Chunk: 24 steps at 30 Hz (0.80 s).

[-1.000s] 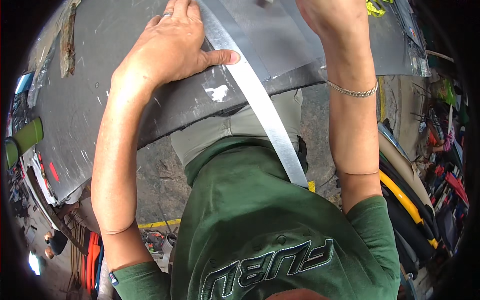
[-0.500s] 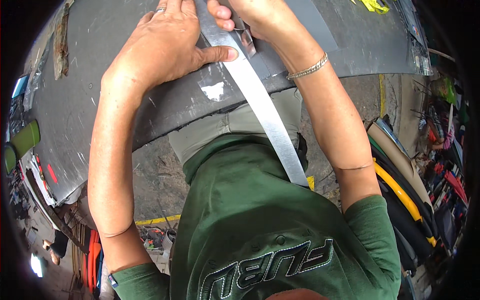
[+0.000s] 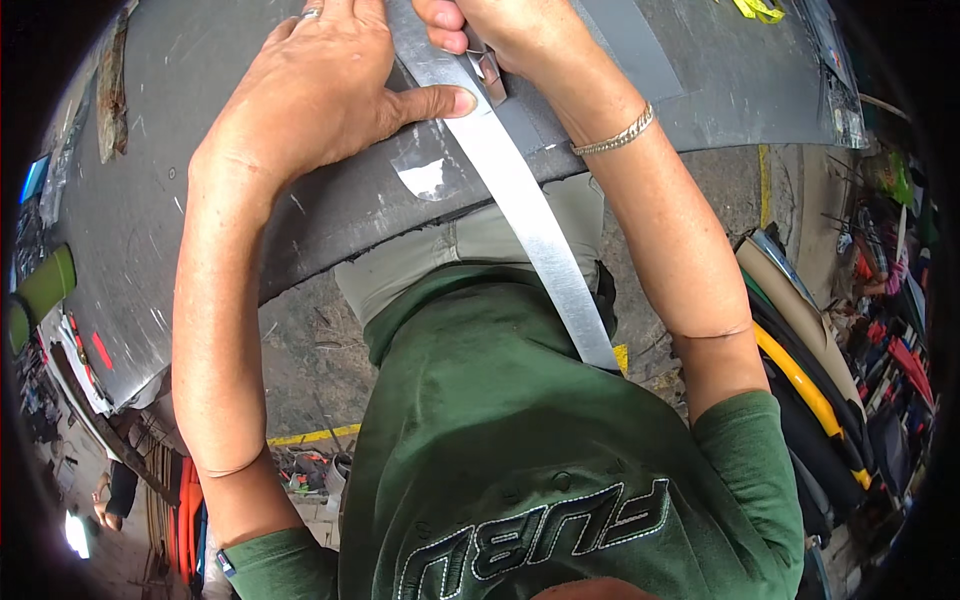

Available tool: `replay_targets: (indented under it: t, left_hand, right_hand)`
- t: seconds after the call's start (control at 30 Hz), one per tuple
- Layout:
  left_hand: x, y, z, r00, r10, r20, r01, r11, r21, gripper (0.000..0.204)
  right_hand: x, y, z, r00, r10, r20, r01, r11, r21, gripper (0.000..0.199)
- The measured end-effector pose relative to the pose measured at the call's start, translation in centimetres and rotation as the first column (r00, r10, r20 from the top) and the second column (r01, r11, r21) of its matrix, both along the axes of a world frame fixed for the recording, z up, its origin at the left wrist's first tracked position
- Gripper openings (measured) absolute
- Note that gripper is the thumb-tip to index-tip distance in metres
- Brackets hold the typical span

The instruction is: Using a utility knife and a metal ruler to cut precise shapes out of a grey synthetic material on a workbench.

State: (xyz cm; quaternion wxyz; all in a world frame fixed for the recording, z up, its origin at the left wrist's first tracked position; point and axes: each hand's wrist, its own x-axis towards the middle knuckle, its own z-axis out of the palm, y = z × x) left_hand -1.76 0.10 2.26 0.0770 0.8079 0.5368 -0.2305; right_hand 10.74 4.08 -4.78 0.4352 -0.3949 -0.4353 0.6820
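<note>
Metal strip pinned by left hand, right hand alongside

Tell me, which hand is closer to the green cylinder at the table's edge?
Left. The left hand presses flat on the grey table, on the same side as the green cylinder. The right hand is farther, beyond the metal strip.

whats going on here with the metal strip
A person in a green shirt leans over a grey worktable. The left hand lies flat, thumb against a long metal strip that overhangs the table edge. The right hand holds a small metal tool on the strip.
</note>
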Motion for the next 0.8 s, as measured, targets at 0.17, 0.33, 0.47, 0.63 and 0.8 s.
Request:
replay_targets:
  t: [0.17,0.33,0.47,0.63,0.8]
  left_hand:
    - [0.1,-0.1,0.0,0.999,-0.008,-0.039,0.009,1.0,0.014,0.118]
    - [0.3,-0.1,0.2,0.999,0.008,-0.05,-0.008,1.0,0.004,0.116]
    - [-1.1,0.1,-1.0,0.993,0.023,0.118,-0.023,1.0,0.006,0.116]
    - [-3.3,-0.5,-3.7,0.941,-0.148,0.305,0.065,0.962,0.265,0.116]
    - [-3.1,-0.2,-3.9,0.991,-0.059,0.123,0.041,0.989,0.139,0.116]
  right_hand:
    - [0.0,0.1,-0.3,0.999,0.005,-0.033,-0.005,1.0,0.0,0.052]
    - [0.1,0.0,0.2,1.0,0.011,-0.002,-0.011,1.0,0.0,0.051]
    - [0.1,0.0,0.3,1.0,0.008,0.008,-0.007,1.0,-0.011,0.051]
    - [0.0,-0.2,0.4,1.0,0.002,-0.006,-0.002,1.0,0.003,0.051]
    - [0.2,-0.1,-0.6,0.998,0.004,-0.057,0.0,0.998,0.067,0.052]
